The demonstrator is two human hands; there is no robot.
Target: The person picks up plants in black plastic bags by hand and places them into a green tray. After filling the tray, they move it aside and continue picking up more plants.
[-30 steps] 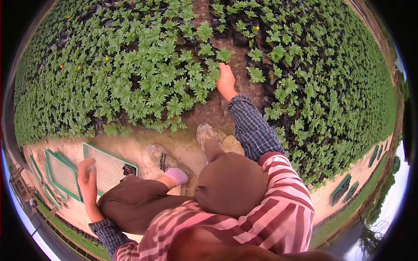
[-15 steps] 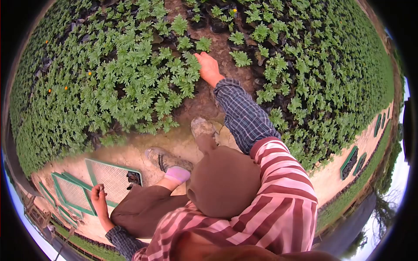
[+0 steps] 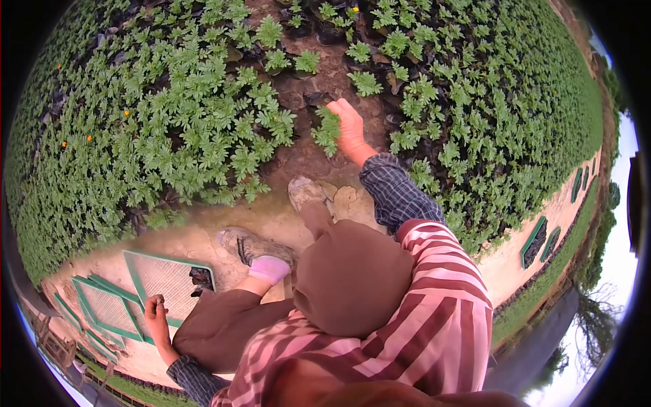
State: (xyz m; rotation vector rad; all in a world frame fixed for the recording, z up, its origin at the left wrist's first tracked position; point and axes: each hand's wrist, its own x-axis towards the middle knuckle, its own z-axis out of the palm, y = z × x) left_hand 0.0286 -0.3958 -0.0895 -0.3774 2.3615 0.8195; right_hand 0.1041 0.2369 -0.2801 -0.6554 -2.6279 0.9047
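Near the top centre, my right hand (image 3: 350, 127) is closed round a green leafy seedling (image 3: 327, 130), whose leaves hang to the left of the fingers over the brown soil path (image 3: 298, 163). The base of the seedling is hidden by the hand. My left hand (image 3: 156, 313) is at the lower left, raised beside my knee and in front of a green-framed tray (image 3: 135, 275). Its fingers are curled; whatever they hold, if anything, is too small to make out.
Dense seedlings (image 3: 196, 108) stand left of the path, and more (image 3: 475, 115) stand right of it, in dark bags. Further green-framed trays (image 3: 102, 305) lie at the lower left. Dark-filled trays (image 3: 534, 243) lie at the right. My shoes (image 3: 306, 192) rest on bare ground.
My right hand has moved right, away from the left bed's edge, and a seedling has come with it, apart from the other plants. My left hand has barely moved.
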